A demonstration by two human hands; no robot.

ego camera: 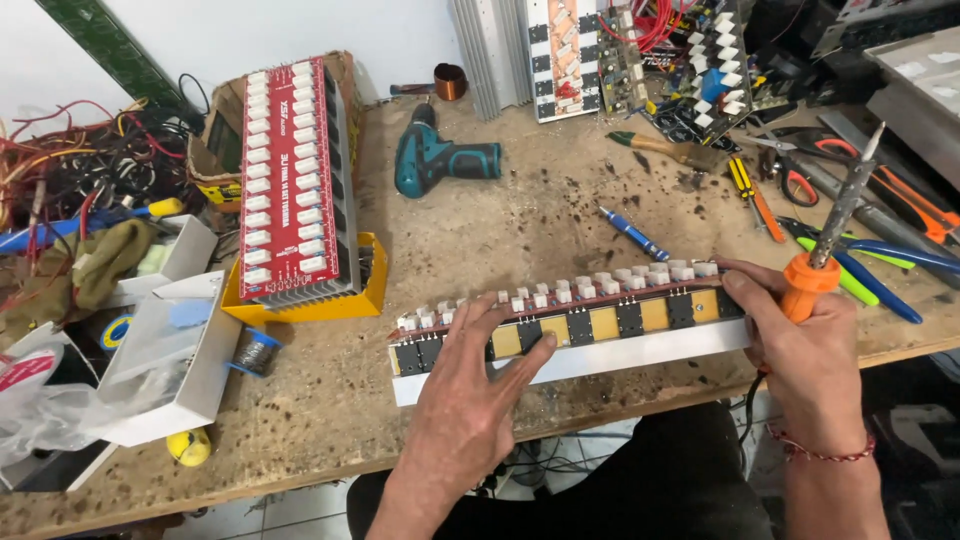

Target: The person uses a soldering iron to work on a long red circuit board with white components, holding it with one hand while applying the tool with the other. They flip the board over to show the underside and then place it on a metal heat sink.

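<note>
left hand (478, 375): fingers spread, pressing on long circuit board (570, 325)
right hand (800, 350): fist around orange soldering iron (830, 235), thumb on board end

I see one head view only, looking steeply down from close above my left hand (470, 400) and right hand (805, 355); the workbench (480, 230) stretches beyond my fingertips.

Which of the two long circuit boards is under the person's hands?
The board at the bench's front edge, on its aluminium bar; the red board stands untouched on a yellow tray.
</note>
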